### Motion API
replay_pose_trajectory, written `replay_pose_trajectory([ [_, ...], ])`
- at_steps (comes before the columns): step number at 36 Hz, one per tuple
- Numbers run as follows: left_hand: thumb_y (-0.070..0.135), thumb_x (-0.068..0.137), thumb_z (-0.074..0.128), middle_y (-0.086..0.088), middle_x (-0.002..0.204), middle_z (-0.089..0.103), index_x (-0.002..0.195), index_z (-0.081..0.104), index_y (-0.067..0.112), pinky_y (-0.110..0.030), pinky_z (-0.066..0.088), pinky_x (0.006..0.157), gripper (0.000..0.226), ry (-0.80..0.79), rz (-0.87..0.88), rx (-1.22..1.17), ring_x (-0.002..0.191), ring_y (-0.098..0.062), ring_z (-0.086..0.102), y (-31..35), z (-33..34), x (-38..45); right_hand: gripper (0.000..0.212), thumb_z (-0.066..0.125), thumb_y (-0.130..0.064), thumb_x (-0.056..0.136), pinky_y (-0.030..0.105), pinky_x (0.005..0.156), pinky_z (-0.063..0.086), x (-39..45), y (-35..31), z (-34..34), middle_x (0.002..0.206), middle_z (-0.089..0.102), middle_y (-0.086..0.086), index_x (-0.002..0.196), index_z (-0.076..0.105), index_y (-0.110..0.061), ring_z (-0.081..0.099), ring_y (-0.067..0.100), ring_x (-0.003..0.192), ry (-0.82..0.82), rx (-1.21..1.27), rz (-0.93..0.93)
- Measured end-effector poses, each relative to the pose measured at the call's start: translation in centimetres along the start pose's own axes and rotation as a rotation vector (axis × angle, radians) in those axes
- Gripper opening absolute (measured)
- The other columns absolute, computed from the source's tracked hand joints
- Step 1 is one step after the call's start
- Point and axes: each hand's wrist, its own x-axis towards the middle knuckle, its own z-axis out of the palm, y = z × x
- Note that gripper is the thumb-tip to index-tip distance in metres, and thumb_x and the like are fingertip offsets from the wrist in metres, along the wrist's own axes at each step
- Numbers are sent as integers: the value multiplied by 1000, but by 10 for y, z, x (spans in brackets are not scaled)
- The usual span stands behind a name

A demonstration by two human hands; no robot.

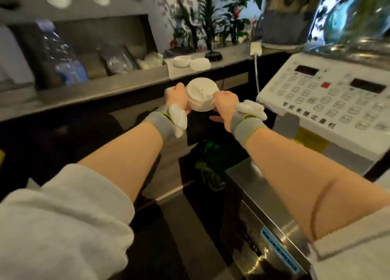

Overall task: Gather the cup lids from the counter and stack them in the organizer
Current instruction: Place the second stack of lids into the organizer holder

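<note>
Head view. Frame somewhat blurred, especially toward the edges.

Both forearms reach forward, pale sleeves pushed up, grey wristbands with white sensor pods on each wrist. Between the hands, a stack of white cup lids [201, 98], held in the air in front of the table edge, top face tilted toward the camera.

Left hand [176, 98]: fingers curled round the left side of the stack, gripping it. Right hand [224, 103]: thumb and fingers curled against the right side of the stack, gripping from that side; one finger shows below the stack.

Table [105, 83]: long steel surface running left to right beyond the hands. On it, just behind the held stack, two more low piles of white lids [192, 62] side by side on a pale sheet, touching or nearly so; cannot tell which.

Organizer [101, 47]: dark recessed box on the table, left of the loose lids, divided into slanted compartments. White items lie in its rightmost compartment; clear packets in the one beside it. Contents too blurred to name.

Left of the organizer, a clear plastic bottle [63, 53], blue label, blurred.

Right: white machine [329, 98] with keypad, red button and two dark displays. A white cable [256, 68] hangs near its left corner. Green plants [209, 15] along the back.
</note>
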Motion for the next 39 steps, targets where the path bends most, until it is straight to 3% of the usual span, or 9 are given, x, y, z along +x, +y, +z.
replay_pose_trajectory([
  [4, 31, 99, 31, -8, 124, 60, 115, 58, 14, -34, 53, 66, 36, 0, 72, -24, 96, -25, 61, 53, -50, 8, 39, 39, -18, 96, 43, 99, 48, -4, -50, 37, 123, 55, 10, 134, 46, -9, 54, 26, 107, -85, -106, -203],
  [8, 38, 99, 29, -7, 108, 61, 115, 60, 14, -37, 53, 85, 43, -25, 127, -27, 95, -27, 61, 91, -78, 15, 41, 39, -21, 95, 40, 82, 56, -1, -83, 55, 123, 49, 5, 135, 45, -14, 51, 27, 108, -165, -127, -220],
  [20, 31, 95, 39, -1, 105, 61, 93, 58, 18, -35, 55, 81, 23, 26, 438, -61, 88, -21, 63, 209, -168, 51, 38, 43, -20, 93, 17, 38, 39, 8, -207, 150, 108, 50, 6, 129, 50, -9, 47, 22, 94, -153, -119, -596],
  [25, 31, 95, 38, 3, 92, 60, 91, 57, 20, -31, 56, 72, 22, 66, 462, -56, 75, -17, 61, 217, -194, 60, 39, 46, -17, 92, 43, 88, 55, 14, -221, 185, 101, 50, 7, 128, 52, -4, 47, 22, 92, -173, -64, -582],
  [28, 27, 93, 42, 2, 90, 59, 75, 56, 23, -35, 54, 80, 23, 102, 488, -22, 81, -18, 60, 216, -211, 71, 38, 46, -18, 92, 42, 95, 50, 21, -222, 210, 99, 51, 7, 126, 54, -4, 48, 22, 92, -188, -75, -600],
  [33, 17, 92, 42, -2, 81, 54, 90, 55, 17, -29, 53, 60, 13, 218, 508, 52, 66, -16, 56, 212, -244, 94, 35, 47, -18, 91, 5, 34, 34, 28, -225, 251, 101, 56, 6, 123, 56, -5, 49, 19, 81, -225, -92, -662],
  [34, 16, 92, 40, -3, 83, 55, 97, 54, 17, -27, 52, 55, 14, 230, 510, 60, 67, -17, 56, 212, -248, 99, 36, 48, -19, 91, 4, 34, 35, 30, -227, 258, 104, 59, 7, 123, 56, -6, 50, 19, 77, -237, -95, -667],
  [36, 14, 93, 38, -6, 96, 56, 106, 54, 18, -25, 50, 52, 21, 248, 515, 58, 72, -20, 57, 211, -255, 105, 45, 48, -27, 87, 18, 55, 57, 36, -229, 273, 118, 59, 8, 129, 51, -10, 55, 20, 82, -264, -106, -667],
  [39, 15, 95, 38, -8, 109, 49, 126, 46, 14, -25, 51, 45, 32, 289, 510, 44, 77, -20, 55, 207, -258, 115, 70, 49, -45, 73, 45, 66, 61, 47, -227, 288, 132, 50, 6, 139, 39, -21, 57, 27, 98, -287, -158, -664],
])
